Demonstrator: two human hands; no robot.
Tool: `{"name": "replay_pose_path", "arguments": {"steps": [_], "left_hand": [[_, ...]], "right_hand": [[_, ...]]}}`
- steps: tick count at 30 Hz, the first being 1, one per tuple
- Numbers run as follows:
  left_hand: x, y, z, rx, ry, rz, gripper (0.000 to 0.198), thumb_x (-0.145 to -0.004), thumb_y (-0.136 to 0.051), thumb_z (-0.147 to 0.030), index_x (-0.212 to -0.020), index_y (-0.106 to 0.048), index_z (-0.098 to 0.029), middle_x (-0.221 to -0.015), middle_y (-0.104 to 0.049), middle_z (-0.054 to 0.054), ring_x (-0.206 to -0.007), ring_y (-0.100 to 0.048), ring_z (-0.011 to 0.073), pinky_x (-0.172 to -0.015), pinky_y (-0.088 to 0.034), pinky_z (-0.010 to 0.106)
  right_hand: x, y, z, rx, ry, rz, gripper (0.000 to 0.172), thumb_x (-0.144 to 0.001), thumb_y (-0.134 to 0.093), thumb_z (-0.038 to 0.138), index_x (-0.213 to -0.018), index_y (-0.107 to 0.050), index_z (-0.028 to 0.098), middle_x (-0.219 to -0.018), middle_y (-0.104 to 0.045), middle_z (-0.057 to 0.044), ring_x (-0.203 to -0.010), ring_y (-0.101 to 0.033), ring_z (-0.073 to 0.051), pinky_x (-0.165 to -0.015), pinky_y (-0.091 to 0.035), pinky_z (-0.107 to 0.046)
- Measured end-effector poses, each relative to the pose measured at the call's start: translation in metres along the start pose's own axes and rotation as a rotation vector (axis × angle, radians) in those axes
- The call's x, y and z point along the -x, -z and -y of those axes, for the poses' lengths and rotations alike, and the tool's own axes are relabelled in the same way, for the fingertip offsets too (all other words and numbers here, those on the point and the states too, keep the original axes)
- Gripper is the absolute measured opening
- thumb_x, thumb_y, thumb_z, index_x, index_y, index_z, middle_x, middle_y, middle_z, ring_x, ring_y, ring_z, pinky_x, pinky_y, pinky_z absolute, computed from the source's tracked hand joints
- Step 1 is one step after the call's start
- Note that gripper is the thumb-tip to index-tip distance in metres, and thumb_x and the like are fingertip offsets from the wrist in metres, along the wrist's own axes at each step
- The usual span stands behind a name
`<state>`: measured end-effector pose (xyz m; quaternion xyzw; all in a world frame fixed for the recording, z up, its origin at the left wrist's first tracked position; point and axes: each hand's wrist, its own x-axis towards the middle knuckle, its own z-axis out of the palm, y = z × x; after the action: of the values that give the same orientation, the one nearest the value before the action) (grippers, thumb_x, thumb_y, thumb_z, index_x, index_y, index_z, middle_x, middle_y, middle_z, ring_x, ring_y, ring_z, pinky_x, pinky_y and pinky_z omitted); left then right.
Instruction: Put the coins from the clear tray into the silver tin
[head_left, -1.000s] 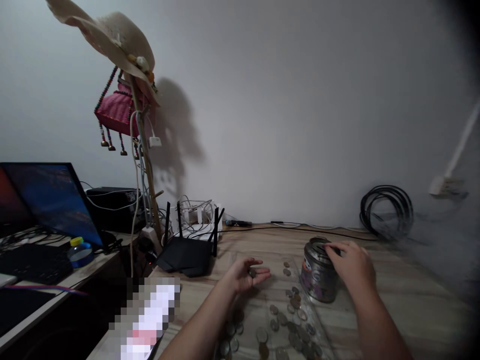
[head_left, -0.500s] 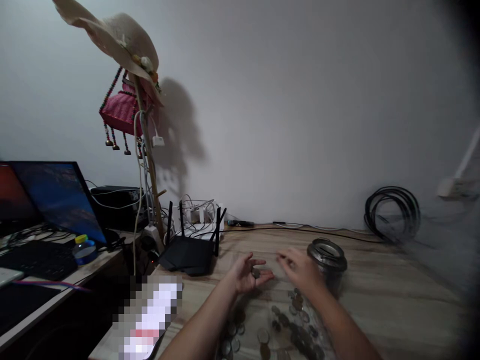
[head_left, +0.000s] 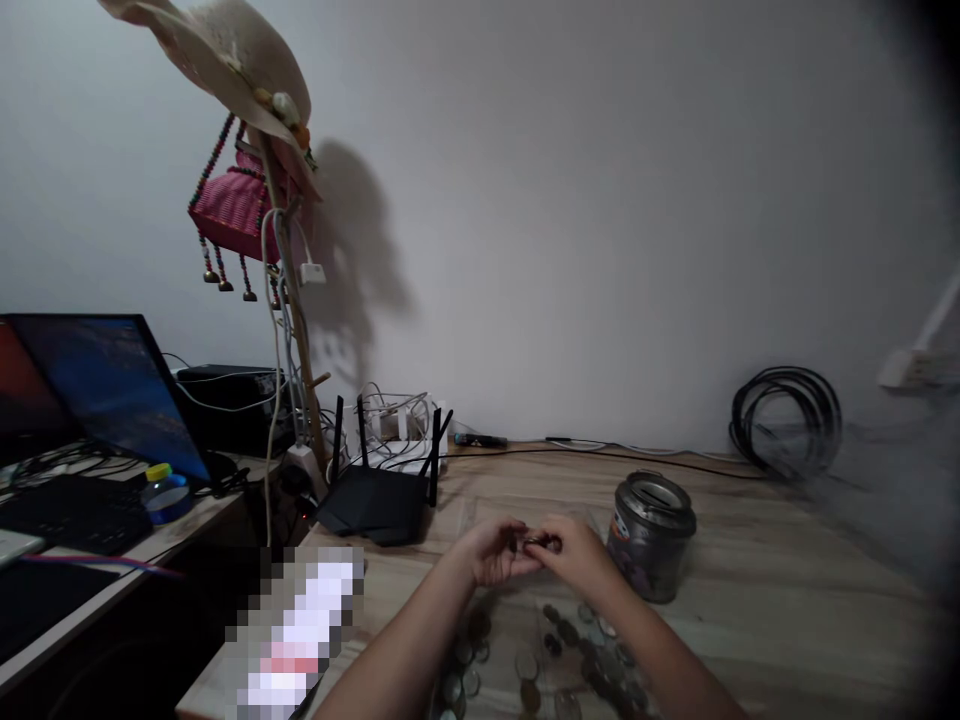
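Note:
My left hand is curled palm-up around some coins. My right hand meets it from the right, its fingers pinching a coin over the left fingers. How many coins are between the hands is hidden. Below them, several loose coins lie scattered on the wooden table, some silvery, some darker. Another group of coins lies by my left forearm. To the right of my right hand stands an upright grey metal tin with a slotted lid.
A black router with raised antennas stands behind my left hand. A blurred-out lit phone lies at the left. Coiled black cable rests against the wall. A pole with a hat and pink bag rises at the left.
My right hand has moved left and down from near the tin to meet my left hand. My left fingers have curled in. More of the tin's front now shows.

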<state>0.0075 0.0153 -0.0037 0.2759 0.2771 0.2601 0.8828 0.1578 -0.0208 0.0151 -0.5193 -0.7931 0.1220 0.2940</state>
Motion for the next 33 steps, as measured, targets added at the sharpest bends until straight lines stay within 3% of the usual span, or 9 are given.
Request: {"name": "replay_pose_path", "arguments": {"steps": [6, 13, 15, 18, 21, 24, 27, 29, 33], "left_hand": [[0.0, 0.001, -0.001, -0.011, 0.026, -0.049, 0.022, -0.071, -0.043, -0.014, -0.084, -0.056, -0.003, -0.067, -0.065, 0.01, -0.062, -0.064, 0.0159, -0.059, -0.049, 0.02], [0.003, 0.0, 0.0, -0.105, 0.019, 0.027, 0.024, -0.073, -0.043, -0.013, -0.087, -0.057, 0.0, -0.069, -0.065, 0.012, -0.067, -0.064, 0.0149, -0.059, -0.049, 0.016], [0.005, -0.001, 0.0, -0.172, -0.02, 0.015, 0.022, -0.072, -0.043, -0.008, -0.088, -0.057, -0.002, -0.07, -0.065, 0.011, -0.067, -0.064, 0.0123, -0.06, -0.048, 0.015], [0.006, -0.001, 0.0, -0.239, -0.09, -0.052, 0.027, -0.068, -0.042, 0.001, -0.09, -0.056, -0.006, -0.071, -0.066, 0.007, -0.072, -0.063, 0.0113, -0.065, -0.047, 0.016], [0.006, -0.002, 0.001, -0.266, -0.114, -0.102, 0.028, -0.065, -0.045, 0.004, -0.089, -0.055, -0.008, -0.077, -0.066, 0.008, -0.079, -0.063, 0.0127, -0.07, -0.046, 0.018], [0.005, -0.002, 0.003, -0.301, -0.144, -0.132, 0.027, -0.065, -0.053, 0.002, -0.09, -0.055, -0.007, -0.079, -0.066, 0.01, -0.078, -0.063, 0.0134, -0.071, -0.045, 0.018], [0.006, -0.003, 0.004, -0.329, -0.145, -0.149, 0.027, -0.065, -0.058, -0.001, -0.091, -0.055, -0.007, -0.076, -0.065, 0.01, -0.074, -0.063, 0.0136, -0.068, -0.045, 0.019], [0.006, -0.003, 0.004, -0.319, -0.141, -0.14, 0.026, -0.066, -0.059, -0.004, -0.091, -0.055, -0.007, -0.075, -0.065, 0.01, -0.072, -0.063, 0.0135, -0.067, -0.045, 0.019], [0.005, -0.001, 0.001, -0.204, -0.089, -0.086, 0.019, -0.076, -0.05, -0.017, -0.092, -0.053, -0.007, -0.081, -0.064, 0.013, -0.077, -0.063, 0.0163, -0.067, -0.046, 0.021]], "right_hand": [[-0.001, 0.003, -0.01, -0.195, 0.073, 0.026, 0.022, -0.072, -0.051, 0.029, -0.076, -0.07, 0.019, -0.068, -0.063, -0.004, -0.063, -0.052, -0.013, -0.058, -0.037, -0.024], [0.0, 0.01, -0.004, -0.254, 0.009, -0.064, 0.014, -0.064, -0.061, 0.029, -0.062, -0.066, 0.015, -0.058, -0.061, -0.003, -0.057, -0.052, -0.013, -0.052, -0.037, -0.023], [0.004, 0.022, -0.003, -0.192, 0.069, -0.227, 0.017, -0.069, -0.057, 0.031, -0.066, -0.065, 0.017, -0.065, -0.063, -0.003, -0.063, -0.054, -0.014, -0.056, -0.039, -0.024], [0.014, 0.054, -0.013, 0.054, 0.078, -0.71, 0.02, -0.074, -0.051, 0.033, -0.074, -0.064, 0.017, -0.078, -0.064, -0.007, -0.078, -0.054, -0.018, -0.071, -0.04, -0.029], [0.024, 0.087, -0.038, 0.323, -0.165, -0.951, 0.025, -0.074, -0.049, 0.037, -0.082, -0.065, 0.019, -0.079, -0.062, -0.008, -0.082, -0.052, -0.021, -0.068, -0.038, -0.031], [0.028, 0.107, -0.066, 0.389, -0.464, -0.815, 0.028, -0.07, -0.05, 0.042, -0.077, -0.067, 0.021, -0.07, -0.06, -0.007, -0.069, -0.051, -0.021, -0.053, -0.033, -0.029], [0.029, 0.112, -0.08, 0.368, -0.568, -0.653, 0.03, -0.068, -0.049, 0.045, -0.075, -0.068, 0.023, -0.067, -0.06, -0.007, -0.061, -0.049, -0.02, -0.049, -0.03, -0.028], [0.029, 0.11, -0.078, 0.415, -0.526, -0.652, 0.031, -0.069, -0.048, 0.044, -0.078, -0.068, 0.022, -0.07, -0.061, -0.008, -0.065, -0.05, -0.022, -0.052, -0.032, -0.03], [0.025, 0.094, -0.048, 0.422, -0.21, -0.86, 0.032, -0.076, -0.043, 0.035, -0.096, -0.063, 0.018, -0.091, -0.062, -0.01, -0.087, -0.05, -0.023, -0.073, -0.037, -0.034]]}}
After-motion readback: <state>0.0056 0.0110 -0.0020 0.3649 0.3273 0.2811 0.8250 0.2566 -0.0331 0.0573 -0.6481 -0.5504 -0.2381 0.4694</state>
